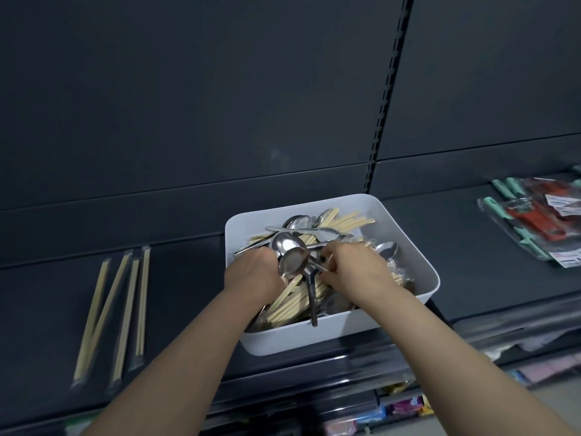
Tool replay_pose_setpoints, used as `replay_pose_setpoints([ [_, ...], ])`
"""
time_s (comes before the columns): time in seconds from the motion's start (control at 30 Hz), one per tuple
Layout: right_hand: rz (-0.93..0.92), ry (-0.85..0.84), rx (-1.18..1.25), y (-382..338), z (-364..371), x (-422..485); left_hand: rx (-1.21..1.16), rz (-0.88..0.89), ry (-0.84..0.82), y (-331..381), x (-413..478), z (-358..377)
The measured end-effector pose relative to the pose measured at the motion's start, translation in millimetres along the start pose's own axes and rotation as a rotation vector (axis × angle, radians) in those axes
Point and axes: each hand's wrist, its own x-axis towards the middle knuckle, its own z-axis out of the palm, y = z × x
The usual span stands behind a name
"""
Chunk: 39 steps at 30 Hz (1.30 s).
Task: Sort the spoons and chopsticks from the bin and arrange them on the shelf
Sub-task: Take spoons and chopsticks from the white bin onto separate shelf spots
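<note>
A white plastic bin (405,234) stands on the dark shelf (188,278), full of steel spoons (294,262) and wooden chopsticks (349,221) mixed together. Both hands are inside the bin. My left hand (251,273) is closed around a bunch of spoons, bowls upward, one handle hanging down over the chopsticks. My right hand (352,269) pinches a spoon handle in the same bunch with fingertips. Several wrapped chopstick pairs (125,313) lie side by side on the shelf at the left.
Packaged goods with teal and red parts (534,215) lie on the shelf at the right. A slotted upright (388,89) divides the dark back panel. Lower shelves below hold colourful packets (405,407).
</note>
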Motion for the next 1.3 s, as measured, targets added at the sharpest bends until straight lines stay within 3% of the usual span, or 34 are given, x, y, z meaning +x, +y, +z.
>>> replay_pose_setpoints([
  [0.13,0.021,-0.057,0.064,1,-1,4,-0.069,0.003,0.02,-2,-3,-3],
  [0.3,0.127,0.007,0.182,8,-12,-5,-0.271,-0.102,0.196,-13,5,-24],
  [0.53,0.104,-0.097,0.305,-18,-22,-25,-0.204,-0.09,0.127,-4,27,-15],
  [0.67,0.108,-0.206,0.131,-35,-11,-28,-0.188,-0.082,0.054,2,30,-13],
  [0.77,0.134,-0.235,0.157,-36,-8,-26,-0.201,-0.059,-0.012,-1,25,-14],
  [0.87,0.186,-0.202,0.248,-25,-13,-26,-0.185,-0.054,-0.044,-1,21,-14],
  [1.0,0.195,-0.154,0.195,-9,-20,-32,-0.169,-0.051,-0.006,6,13,-12],
  [1.17,0.149,-0.057,0.286,1,-40,-43,-0.485,-0.134,0.213,2,19,-20],
  [1.3,0.183,0.055,0.284,8,-51,-28,-0.672,-0.165,0.212,-1,22,-24],
])
